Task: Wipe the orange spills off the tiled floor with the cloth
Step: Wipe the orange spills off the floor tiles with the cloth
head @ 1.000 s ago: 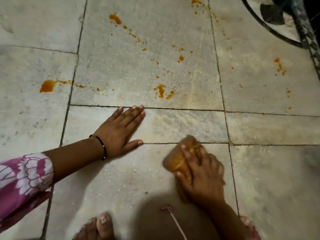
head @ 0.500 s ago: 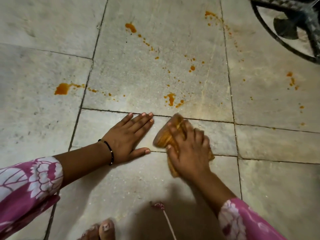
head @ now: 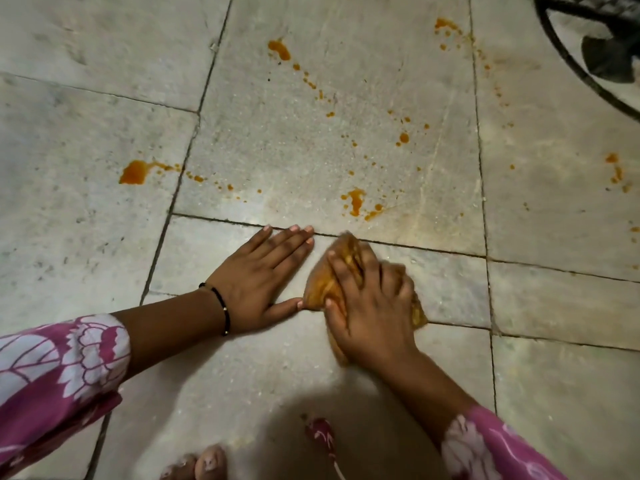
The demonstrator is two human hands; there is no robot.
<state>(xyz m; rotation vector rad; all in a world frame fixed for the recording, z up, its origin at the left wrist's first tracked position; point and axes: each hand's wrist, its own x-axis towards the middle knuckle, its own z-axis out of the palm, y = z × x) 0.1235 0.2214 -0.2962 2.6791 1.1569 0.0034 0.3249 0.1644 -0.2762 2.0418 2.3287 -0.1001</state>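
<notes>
My right hand (head: 372, 306) presses an orange-stained cloth (head: 325, 282) flat on the grey tiled floor (head: 277, 140), fingers curled over it. My left hand (head: 263, 278) lies flat on the tile just left of the cloth, fingers spread, its thumb tip almost touching the cloth. Orange spills lie beyond both hands: a large blob (head: 133, 172) at the left with a trail of drops, a streak (head: 356, 200) just above the cloth, a blob (head: 278, 49) further up, and scattered drops (head: 403, 137) to the right.
A dark round fan base (head: 588, 77) stands at the top right corner. More orange drops (head: 614, 171) sit near the right edge. My toes (head: 204, 464) and a pink drawstring (head: 323, 433) are at the bottom.
My right hand has pushed the cloth forward and left, from the lower tile up to the grout line beside my left thumb. My left hand has stayed planted.
</notes>
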